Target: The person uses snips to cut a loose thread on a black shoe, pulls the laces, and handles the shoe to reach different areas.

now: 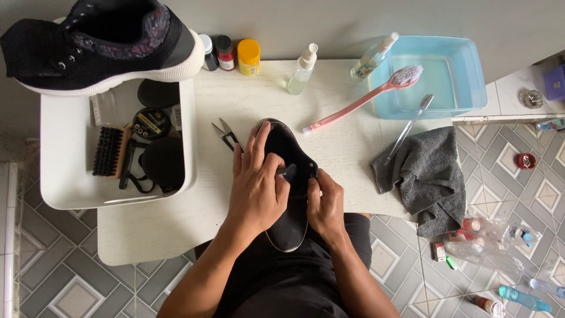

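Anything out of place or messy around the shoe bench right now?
Yes. The grey towel droops off the table's right edge, and a plastic bag with small bottles lies spilled on the tiled floor. The pink brush rests half on the blue basin's rim.

black shoe, pink brush, grey towel, blue basin

Soft even daylight, faint shadows, sharp focus, slight edge distortion.

Black shoe on white table, gripped by both: left hand draped over its upper, right hand pinching its side. Small snips just beside; grey towel further right; pink brush leaning on blue basin.
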